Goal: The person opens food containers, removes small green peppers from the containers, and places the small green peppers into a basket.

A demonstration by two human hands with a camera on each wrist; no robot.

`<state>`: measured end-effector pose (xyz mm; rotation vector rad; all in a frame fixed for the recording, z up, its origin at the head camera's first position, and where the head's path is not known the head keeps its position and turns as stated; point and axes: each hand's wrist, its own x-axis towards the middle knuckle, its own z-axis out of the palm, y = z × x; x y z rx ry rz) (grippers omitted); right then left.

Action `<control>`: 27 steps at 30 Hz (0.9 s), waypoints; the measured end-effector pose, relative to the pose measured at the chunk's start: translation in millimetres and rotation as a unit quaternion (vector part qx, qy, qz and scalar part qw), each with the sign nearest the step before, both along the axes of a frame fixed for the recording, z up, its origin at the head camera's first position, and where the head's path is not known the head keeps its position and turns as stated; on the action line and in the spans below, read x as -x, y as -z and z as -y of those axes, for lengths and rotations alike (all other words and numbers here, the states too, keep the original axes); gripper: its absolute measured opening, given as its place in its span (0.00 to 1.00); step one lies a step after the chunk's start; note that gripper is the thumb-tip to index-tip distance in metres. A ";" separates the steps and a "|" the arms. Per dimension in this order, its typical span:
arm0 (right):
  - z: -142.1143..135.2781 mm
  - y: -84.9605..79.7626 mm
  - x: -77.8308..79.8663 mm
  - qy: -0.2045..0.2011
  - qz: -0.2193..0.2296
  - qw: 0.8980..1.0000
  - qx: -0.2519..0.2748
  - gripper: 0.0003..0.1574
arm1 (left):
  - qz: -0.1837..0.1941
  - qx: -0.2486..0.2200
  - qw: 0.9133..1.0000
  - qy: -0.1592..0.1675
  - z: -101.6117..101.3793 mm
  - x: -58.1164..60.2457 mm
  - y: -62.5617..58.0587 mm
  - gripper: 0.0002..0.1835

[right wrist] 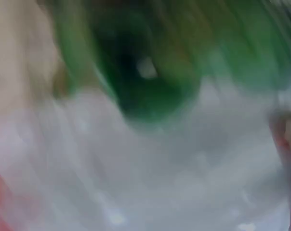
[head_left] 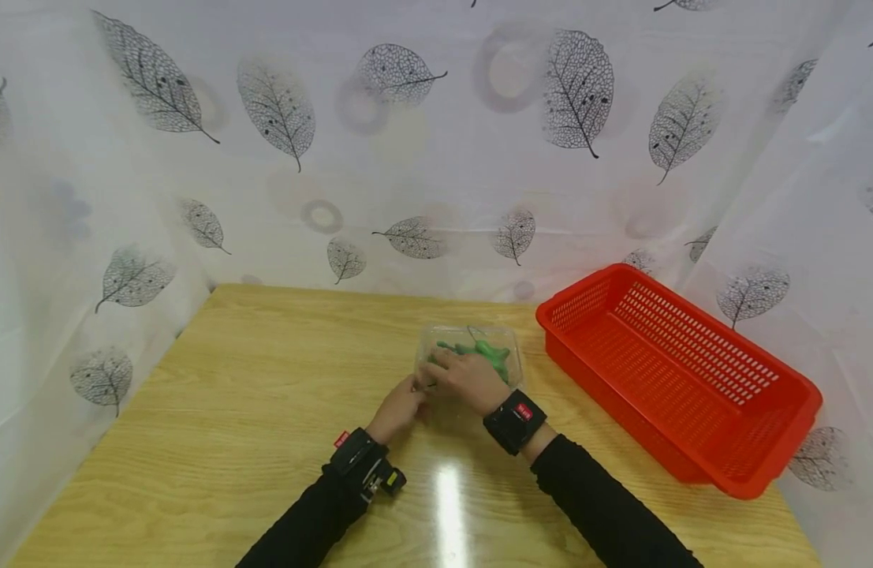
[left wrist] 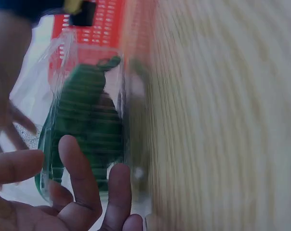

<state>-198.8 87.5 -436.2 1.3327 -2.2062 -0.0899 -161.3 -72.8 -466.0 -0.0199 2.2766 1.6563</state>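
Observation:
A clear plastic box (head_left: 516, 364) with several green peppers (head_left: 489, 351) inside stands on the table in the head view. My left hand (head_left: 399, 410) is at its near left corner. In the left wrist view, the thumb and fingers (left wrist: 78, 173) of that hand are spread, with the fingertips right at the box wall, in front of the dark green peppers (left wrist: 83, 110). My right hand (head_left: 471, 380) reaches over the box's near left part, fingers bent downward. Those fingers (left wrist: 22, 115) show apart beside the box top. The right wrist view is blurred, with green peppers (right wrist: 150, 91) close up.
A red perforated plastic basket (head_left: 621, 386) stands to the right of the box. The wooden table (head_left: 266, 379) meets a pale curtain with leaf prints (head_left: 422, 181) at the back and sides. Black straps with small devices (head_left: 514, 422) circle both wrists.

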 end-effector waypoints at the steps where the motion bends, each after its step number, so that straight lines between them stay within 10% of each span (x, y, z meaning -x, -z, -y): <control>1: 0.4 -1.8 1.3 -0.003 0.005 1.000 0.010 0.22 | 0.004 -0.016 1.000 -0.002 0.5 0.1 -0.5 0.21; 27: -12.2 20.0 -4.8 0.029 0.031 0.999 0.024 0.35 | 0.039 -0.048 0.998 -0.003 -0.5 -2.8 -14.9 0.18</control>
